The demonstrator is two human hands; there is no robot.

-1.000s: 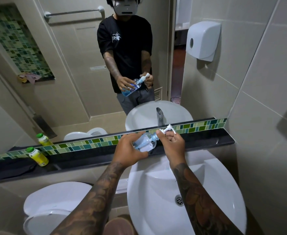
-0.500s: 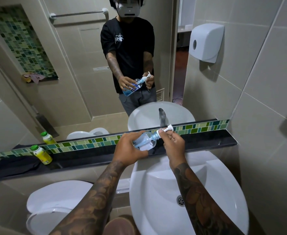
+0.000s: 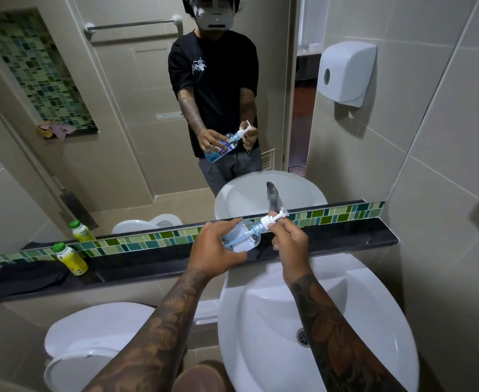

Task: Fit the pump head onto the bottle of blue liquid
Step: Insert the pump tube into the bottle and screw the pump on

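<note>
Left hand point(image 3: 214, 250): grip wrapped round the bottle point(image 3: 242, 239) — tilted, above the sink point(image 3: 374, 301).
Right hand point(image 3: 289, 244): fingertips pinch the pump head point(image 3: 272, 219) seated at the bottle's neck.

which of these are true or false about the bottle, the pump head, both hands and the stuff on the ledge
1. The left hand holds the bottle by its body. True.
2. The bottle stands upright on the ledge. False: it is held tilted in the air above the sink, neck pointing up and to the right.
3. The right hand has its fingers at the white pump head, which sits at the bottle's neck. True.
4. A red-capped bottle stands on the ledge. False: the yellow bottle there has a green cap.
5. The wall dispenser hangs to the left of the mirror. False: it hangs on the right.
</note>
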